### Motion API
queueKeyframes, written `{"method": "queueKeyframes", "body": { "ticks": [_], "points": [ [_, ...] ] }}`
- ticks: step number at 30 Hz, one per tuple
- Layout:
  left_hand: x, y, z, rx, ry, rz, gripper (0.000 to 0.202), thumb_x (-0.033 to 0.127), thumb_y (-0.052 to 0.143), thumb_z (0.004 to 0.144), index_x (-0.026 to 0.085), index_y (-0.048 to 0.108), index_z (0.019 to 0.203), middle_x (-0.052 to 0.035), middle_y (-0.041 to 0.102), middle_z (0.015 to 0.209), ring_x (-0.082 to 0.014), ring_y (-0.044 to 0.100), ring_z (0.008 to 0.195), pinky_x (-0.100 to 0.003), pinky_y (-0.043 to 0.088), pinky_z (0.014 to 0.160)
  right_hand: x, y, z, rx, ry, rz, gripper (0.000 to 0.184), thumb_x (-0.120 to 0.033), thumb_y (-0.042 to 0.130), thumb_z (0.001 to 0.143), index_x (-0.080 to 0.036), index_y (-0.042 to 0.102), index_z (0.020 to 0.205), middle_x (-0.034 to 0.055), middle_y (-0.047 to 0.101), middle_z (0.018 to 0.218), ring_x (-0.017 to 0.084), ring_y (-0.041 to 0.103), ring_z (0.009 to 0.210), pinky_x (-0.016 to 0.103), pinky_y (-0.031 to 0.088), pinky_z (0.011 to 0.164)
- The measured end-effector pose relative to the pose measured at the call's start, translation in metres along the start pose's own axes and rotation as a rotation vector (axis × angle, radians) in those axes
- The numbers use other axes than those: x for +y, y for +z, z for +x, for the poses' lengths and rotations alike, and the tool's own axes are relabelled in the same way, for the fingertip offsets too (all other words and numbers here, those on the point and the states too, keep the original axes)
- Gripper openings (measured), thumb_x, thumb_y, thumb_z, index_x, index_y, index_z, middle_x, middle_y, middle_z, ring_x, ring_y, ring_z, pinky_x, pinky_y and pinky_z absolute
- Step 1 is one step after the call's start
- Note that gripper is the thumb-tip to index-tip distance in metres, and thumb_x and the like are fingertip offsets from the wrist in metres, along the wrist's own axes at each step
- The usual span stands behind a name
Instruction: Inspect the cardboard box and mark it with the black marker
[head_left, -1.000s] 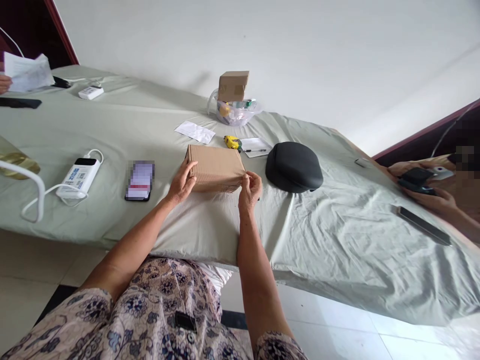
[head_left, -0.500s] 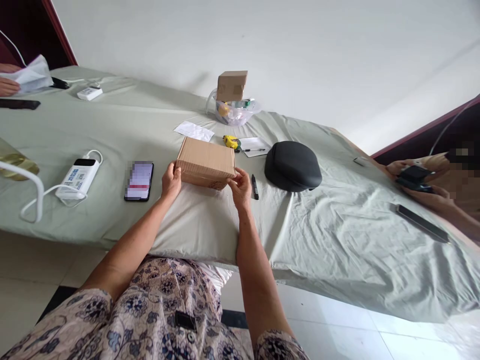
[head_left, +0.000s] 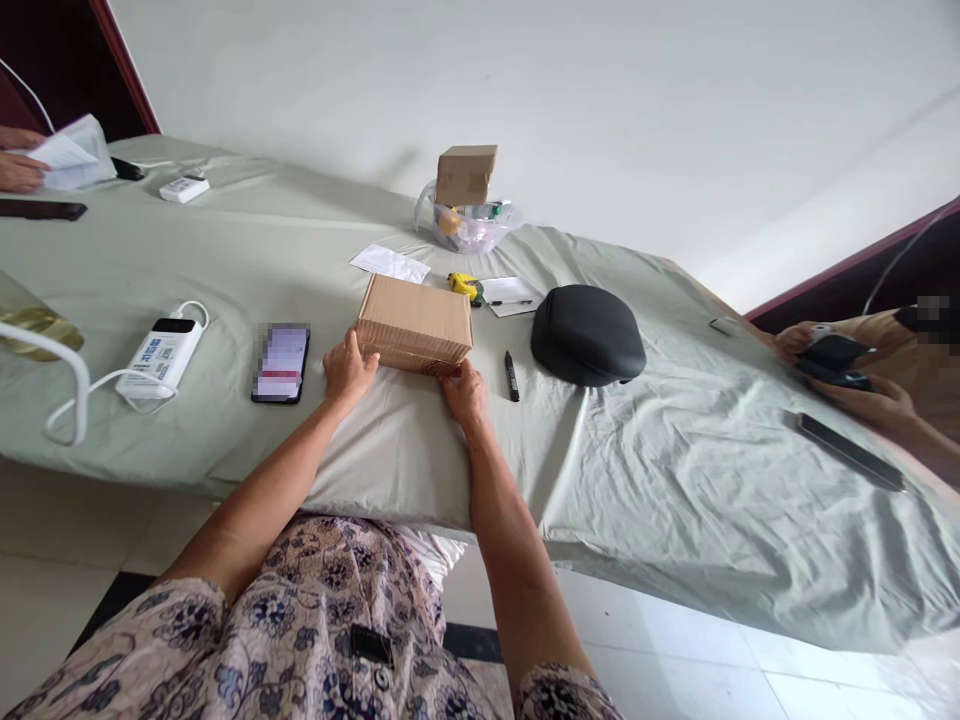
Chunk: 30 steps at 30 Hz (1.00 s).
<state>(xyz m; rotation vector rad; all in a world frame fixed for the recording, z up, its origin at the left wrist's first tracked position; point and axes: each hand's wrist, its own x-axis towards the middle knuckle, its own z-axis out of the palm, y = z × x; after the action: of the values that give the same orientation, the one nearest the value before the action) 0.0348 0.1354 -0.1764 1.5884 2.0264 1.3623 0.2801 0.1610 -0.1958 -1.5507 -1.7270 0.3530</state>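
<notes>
A brown cardboard box (head_left: 415,315) rests on the cloth-covered table in front of me, its lid down. My left hand (head_left: 349,368) grips its near left corner, with the thumb laid along the front face. At the near right corner, my right hand (head_left: 466,392) has its fingers closed on the lower front edge; some fingertips are hidden against the cardboard. A black marker (head_left: 511,376) lies just right of my right hand. To the left of my left hand is a phone (head_left: 283,364) with its screen lit.
Behind the box are folded white paper (head_left: 390,263), a yellow tape measure (head_left: 466,288) and a pen on a notepad (head_left: 510,297). A black case (head_left: 588,335) sits to the right, a white power strip (head_left: 161,358) to the left. Other people's hands show at both sides.
My right hand has slid from the box's right side down to its lower front edge. My left thumb has moved onto the front face. The box has barely moved.
</notes>
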Motion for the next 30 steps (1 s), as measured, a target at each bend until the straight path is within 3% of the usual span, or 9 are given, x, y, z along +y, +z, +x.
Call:
{"method": "queueKeyframes", "body": {
  "ticks": [3, 5, 7, 11, 16, 20, 24, 30],
  "points": [
    [0.015, -0.004, -0.008, -0.013, -0.03, 0.048, 0.088, 0.035, 0.083, 0.073, 0.006, 0.044, 0.147, -0.0277, 0.066, 0.122, -0.049, 0.061, 0.123, -0.063, 0.043, 0.108, -0.01, 0.002, -0.004, 0.077, -0.006, 0.104, 0.054, -0.05, 0.074, 0.075, -0.02, 0.059, 0.118, 0.0085, 0.073, 0.096, 0.025, 0.066, 0.086, 0.043, 0.054, 0.082],
    [0.028, -0.008, -0.015, 0.001, -0.024, 0.075, 0.101, 0.035, 0.086, 0.072, 0.007, 0.035, 0.154, -0.0276, 0.061, 0.132, -0.0468, 0.058, 0.127, -0.059, 0.045, 0.108, -0.021, 0.004, -0.01, 0.147, 0.003, 0.114, 0.084, -0.06, 0.078, 0.07, -0.019, 0.049, 0.138, 0.0156, 0.071, 0.118, 0.03, 0.067, 0.101, 0.047, 0.054, 0.089],
    [0.039, -0.012, -0.022, 0.012, -0.028, 0.093, 0.114, 0.035, 0.088, 0.071, 0.007, 0.022, 0.16, -0.0275, 0.056, 0.139, -0.0438, 0.057, 0.129, -0.054, 0.049, 0.106, -0.032, 0.007, -0.016, 0.19, 0.01, 0.071, 0.106, -0.065, 0.079, 0.069, -0.018, 0.033, 0.153, 0.0232, 0.059, 0.141, 0.036, 0.061, 0.123, 0.053, 0.051, 0.099],
    [0.052, -0.017, -0.029, 0.009, -0.037, 0.149, 0.127, 0.034, 0.093, 0.067, 0.007, 0.013, 0.162, -0.0291, 0.05, 0.146, -0.044, 0.054, 0.134, -0.053, 0.05, 0.108, -0.045, 0.012, -0.024, 0.195, 0.0, -0.012, 0.121, -0.067, 0.076, 0.073, -0.018, 0.01, 0.162, 0.0276, 0.044, 0.155, 0.042, 0.049, 0.14, 0.058, 0.044, 0.109],
    [0.048, -0.017, -0.024, 0.004, -0.029, 0.157, 0.125, 0.033, 0.093, 0.068, 0.009, 0.016, 0.163, -0.0291, 0.051, 0.146, -0.0457, 0.054, 0.134, -0.054, 0.05, 0.107, -0.038, 0.013, -0.021, 0.224, -0.091, 0.066, 0.114, -0.059, 0.075, 0.077, -0.017, 0.012, 0.163, 0.0272, 0.048, 0.149, 0.038, 0.056, 0.131, 0.053, 0.049, 0.104],
    [0.034, -0.013, -0.016, 0.015, 0.024, 0.095, 0.121, 0.032, 0.092, 0.071, 0.014, 0.016, 0.164, -0.0272, 0.051, 0.149, -0.0449, 0.053, 0.136, -0.054, 0.05, 0.109, -0.026, 0.01, -0.015, 0.207, -0.163, 0.154, 0.098, -0.049, 0.072, 0.081, -0.023, 0.022, 0.161, 0.0162, 0.066, 0.125, 0.028, 0.069, 0.1, 0.048, 0.056, 0.092],
    [0.017, -0.01, -0.008, 0.022, 0.083, 0.003, 0.111, 0.028, 0.087, 0.075, 0.018, 0.02, 0.163, -0.024, 0.05, 0.151, -0.0418, 0.052, 0.139, -0.052, 0.048, 0.112, -0.018, 0.006, -0.01, 0.194, -0.165, 0.226, 0.078, -0.042, 0.068, 0.083, -0.023, 0.039, 0.153, 0.004, 0.071, 0.09, 0.023, 0.069, 0.08, 0.04, 0.057, 0.079],
    [0.005, -0.006, 0.001, 0.013, 0.081, -0.104, 0.08, 0.02, 0.065, 0.086, 0.016, 0.03, 0.157, -0.0223, 0.051, 0.152, -0.0366, 0.053, 0.141, -0.05, 0.048, 0.115, -0.019, -0.006, -0.006, 0.194, -0.072, 0.253, 0.044, -0.037, 0.056, 0.089, -0.023, 0.06, 0.131, -0.001, 0.071, 0.075, 0.02, 0.068, 0.072, 0.03, 0.05, 0.069]
  ]
}}
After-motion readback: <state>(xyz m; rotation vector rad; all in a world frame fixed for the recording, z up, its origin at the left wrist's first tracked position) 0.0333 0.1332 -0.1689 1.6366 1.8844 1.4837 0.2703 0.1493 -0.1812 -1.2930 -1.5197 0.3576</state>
